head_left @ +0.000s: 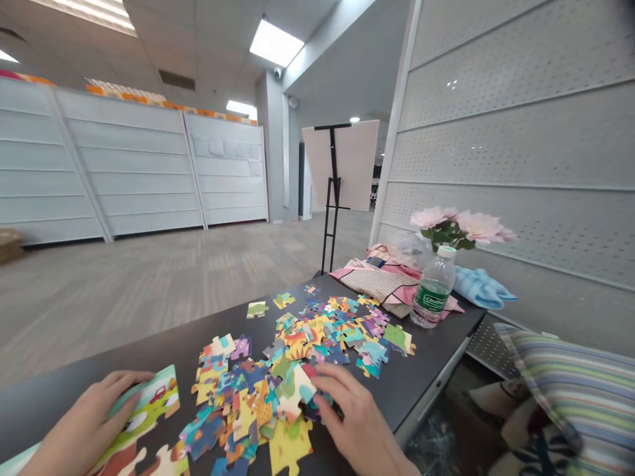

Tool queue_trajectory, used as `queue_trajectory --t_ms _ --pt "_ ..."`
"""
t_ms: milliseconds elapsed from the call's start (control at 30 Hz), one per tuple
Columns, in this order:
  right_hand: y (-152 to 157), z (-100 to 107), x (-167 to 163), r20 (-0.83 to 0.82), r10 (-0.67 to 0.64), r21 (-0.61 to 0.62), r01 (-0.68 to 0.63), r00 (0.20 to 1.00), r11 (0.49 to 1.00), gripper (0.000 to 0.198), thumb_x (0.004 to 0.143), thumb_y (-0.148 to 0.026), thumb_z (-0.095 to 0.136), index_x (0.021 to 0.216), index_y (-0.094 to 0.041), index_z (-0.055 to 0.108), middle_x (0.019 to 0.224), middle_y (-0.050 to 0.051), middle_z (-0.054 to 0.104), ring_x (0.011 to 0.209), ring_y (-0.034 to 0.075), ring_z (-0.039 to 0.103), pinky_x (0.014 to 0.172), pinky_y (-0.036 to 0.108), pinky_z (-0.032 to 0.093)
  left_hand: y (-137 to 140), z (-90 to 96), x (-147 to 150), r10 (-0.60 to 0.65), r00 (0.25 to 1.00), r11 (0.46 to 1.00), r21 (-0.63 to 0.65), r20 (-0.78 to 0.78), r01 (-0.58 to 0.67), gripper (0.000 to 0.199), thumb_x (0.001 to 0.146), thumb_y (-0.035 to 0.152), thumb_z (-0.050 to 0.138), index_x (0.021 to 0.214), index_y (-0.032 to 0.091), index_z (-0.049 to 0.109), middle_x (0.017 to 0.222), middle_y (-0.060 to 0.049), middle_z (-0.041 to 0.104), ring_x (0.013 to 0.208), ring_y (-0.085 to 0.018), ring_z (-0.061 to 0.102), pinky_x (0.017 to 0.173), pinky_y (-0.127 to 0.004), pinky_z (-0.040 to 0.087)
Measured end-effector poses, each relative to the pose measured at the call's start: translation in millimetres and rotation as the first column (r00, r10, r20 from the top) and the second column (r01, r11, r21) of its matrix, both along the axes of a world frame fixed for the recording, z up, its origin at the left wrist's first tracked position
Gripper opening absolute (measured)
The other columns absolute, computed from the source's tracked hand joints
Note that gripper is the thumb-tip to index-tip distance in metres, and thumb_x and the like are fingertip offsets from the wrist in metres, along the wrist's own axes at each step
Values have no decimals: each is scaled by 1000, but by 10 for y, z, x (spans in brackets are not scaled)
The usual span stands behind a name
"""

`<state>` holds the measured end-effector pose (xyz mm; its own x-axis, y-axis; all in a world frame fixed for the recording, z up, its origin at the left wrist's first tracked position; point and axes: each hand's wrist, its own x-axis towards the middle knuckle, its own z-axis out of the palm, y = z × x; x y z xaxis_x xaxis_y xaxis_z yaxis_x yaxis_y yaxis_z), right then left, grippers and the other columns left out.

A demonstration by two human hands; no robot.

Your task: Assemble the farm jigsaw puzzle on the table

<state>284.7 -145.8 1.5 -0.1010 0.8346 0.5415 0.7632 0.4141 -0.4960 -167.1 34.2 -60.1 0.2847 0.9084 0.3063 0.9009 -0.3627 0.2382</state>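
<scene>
Puzzle pieces: lying heaped on the bench between left grip, spread apart over the joined section, and right grip, of indeterminable closure, possibly risking scatter off the edge from hasty raking.

Showing smooth, matt printed card in the pieces at lower centre. Spreading a smooth, dark matt finish over the table across the lower frame. Gleaming as clear, glossy plastic in the bottle right of centre. Crumpling softly as matt fabric in the pink cloth beside it. Looking like painted, perforated metal on the panel at upper right.
</scene>
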Motion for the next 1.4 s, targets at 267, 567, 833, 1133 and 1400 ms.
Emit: queue_trajectory --t_ms 267,567,833,1133,1400 --pt "316 -52 481 -152 -229 101 246 961 964 16 99 -27 53 98 -23 69 113 10 73 109 26 69 96 45 57 -67 109 31 -26 996 993 -117 86 36 40 91 51 45 111 30 71 119 -6 71 109 -32 65 101 -46 51" --pt "289 -48 361 64 -96 -139 104 993 985 31 102 -28 46 124 -25 67 141 11 60 132 25 56 110 48 47 -135 135 52 -11 998 993 -121 56 18 40 95 49 42 117 29 69 122 -6 67 111 -31 63 100 -45 49" --pt "353 -174 384 195 -164 -137 193 967 972 33 95 -21 50 123 -21 68 134 12 65 127 29 58 108 55 47 -149 153 66 -4 999 993 -121 49 10 40 96 49 41 117 29 69 123 -5 66 110 -29 63 99 -43 49" --pt "191 145 278 145 82 -225 -48 986 973 30 90 -29 64 119 -26 69 119 7 69 118 28 59 110 56 42 -162 188 85 -3 1000 992 -122 27 6 41 95 49 40 116 29 69 122 -6 68 111 -30 64 99 -42 50" --pt "155 152 342 78 231 -214 -210 970 954 22 92 -31 63 111 -31 74 127 5 69 127 27 56 111 54 43 -64 94 4 -20 998 991 -133 56 28 40 92 52 43 113 32 71 120 -6 69 111 -31 65 101 -44 51"
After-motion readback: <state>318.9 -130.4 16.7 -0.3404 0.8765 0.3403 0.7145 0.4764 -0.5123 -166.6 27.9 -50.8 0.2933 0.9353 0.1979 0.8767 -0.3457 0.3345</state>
